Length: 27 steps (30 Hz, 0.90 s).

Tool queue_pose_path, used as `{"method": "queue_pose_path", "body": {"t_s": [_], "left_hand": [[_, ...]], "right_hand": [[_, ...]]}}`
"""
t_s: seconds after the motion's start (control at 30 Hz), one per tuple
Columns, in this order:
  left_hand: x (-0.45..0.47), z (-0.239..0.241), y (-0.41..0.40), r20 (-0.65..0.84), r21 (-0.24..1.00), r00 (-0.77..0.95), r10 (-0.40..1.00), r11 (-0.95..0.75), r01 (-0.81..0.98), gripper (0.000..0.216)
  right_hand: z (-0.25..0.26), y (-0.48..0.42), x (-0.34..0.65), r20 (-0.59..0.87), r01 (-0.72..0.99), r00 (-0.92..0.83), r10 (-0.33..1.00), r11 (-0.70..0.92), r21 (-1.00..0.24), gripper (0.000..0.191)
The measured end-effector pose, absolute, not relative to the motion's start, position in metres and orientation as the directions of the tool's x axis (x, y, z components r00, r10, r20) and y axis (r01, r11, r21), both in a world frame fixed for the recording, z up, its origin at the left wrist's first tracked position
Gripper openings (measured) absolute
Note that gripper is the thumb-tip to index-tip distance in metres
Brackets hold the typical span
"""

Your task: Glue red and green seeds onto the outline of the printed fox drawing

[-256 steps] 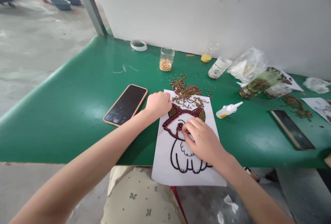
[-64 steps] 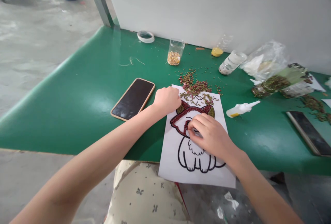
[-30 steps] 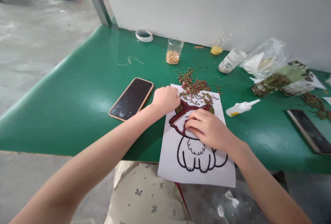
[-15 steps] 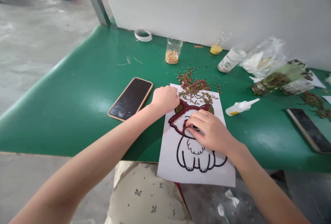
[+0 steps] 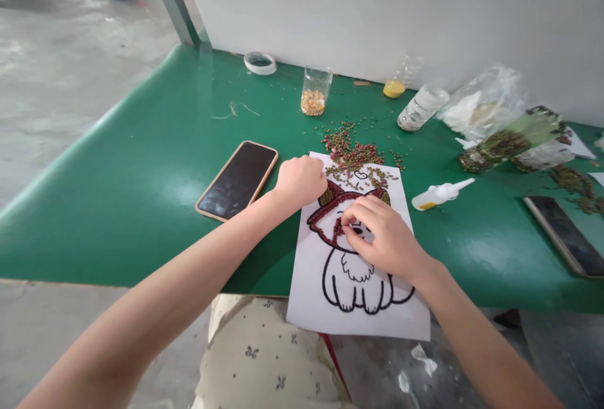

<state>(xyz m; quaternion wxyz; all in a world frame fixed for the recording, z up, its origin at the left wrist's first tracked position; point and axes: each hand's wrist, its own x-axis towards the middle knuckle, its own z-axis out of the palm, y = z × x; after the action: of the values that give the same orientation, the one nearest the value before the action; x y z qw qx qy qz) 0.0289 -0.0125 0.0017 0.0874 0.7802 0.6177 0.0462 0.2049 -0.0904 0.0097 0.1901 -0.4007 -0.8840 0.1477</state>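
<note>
With my left hand (image 5: 302, 179) curled shut, pinning the paper sheet (image 5: 311, 299) at 10 o'clock, my right hand (image 5: 383, 240) pinches down on the red beans (image 5: 324, 220), best pressed lightly and steadily.

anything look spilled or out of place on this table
Yes. Loose beans are scattered over the green table and the top edge of the paper, not in a container. A clear bottle and the glue bottle lie on their sides. The paper overhangs the table's near edge.

Bare left forearm (image 5: 189, 283), bare right forearm (image 5: 476, 340); cream garment (image 5: 264, 358), small grey butterfly print, on lap
</note>
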Motion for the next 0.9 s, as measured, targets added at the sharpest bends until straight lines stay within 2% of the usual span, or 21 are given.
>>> {"method": "queue_pose_path", "body": {"t_s": [0.13, 0.33, 0.47, 0.63, 0.8, 0.9], "left_hand": [[0.029, 0.002, -0.012, -0.03, 0.185, 0.233, 0.972, -0.224, 0.957, 0.035], [0.03, 0.003, -0.013, -0.059, 0.177, 0.211, 0.976, -0.198, 0.964, 0.036], [0.03, 0.004, -0.013, -0.062, 0.183, 0.219, 0.974, -0.204, 0.962, 0.036], [0.029, 0.004, -0.013, -0.056, 0.18, 0.224, 0.973, -0.21, 0.961, 0.035], [0.028, 0.006, -0.013, -0.05, 0.167, 0.223, 0.974, -0.211, 0.963, 0.037], [0.028, 0.006, -0.012, -0.051, 0.159, 0.227, 0.973, -0.216, 0.963, 0.038]], "right_hand": [[0.006, -0.091, 0.201, 0.17, 0.66, -0.613, 0.772, 0.618, -0.428, 0.012], [0.004, -0.091, 0.2, 0.182, 0.633, -0.64, 0.746, 0.647, -0.425, 0.013], [0.019, -0.083, 0.205, 0.28, 0.671, -0.529, 0.801, 0.597, -0.439, 0.012], [0.037, -0.054, 0.202, 0.368, 0.756, -0.398, 0.84, 0.528, -0.386, 0.012], [0.016, -0.012, 0.196, 0.473, 0.761, -0.38, 0.795, 0.559, -0.328, 0.014], [-0.004, 0.006, 0.203, 0.451, 0.735, -0.36, 0.816, 0.546, -0.401, 0.019]]}}
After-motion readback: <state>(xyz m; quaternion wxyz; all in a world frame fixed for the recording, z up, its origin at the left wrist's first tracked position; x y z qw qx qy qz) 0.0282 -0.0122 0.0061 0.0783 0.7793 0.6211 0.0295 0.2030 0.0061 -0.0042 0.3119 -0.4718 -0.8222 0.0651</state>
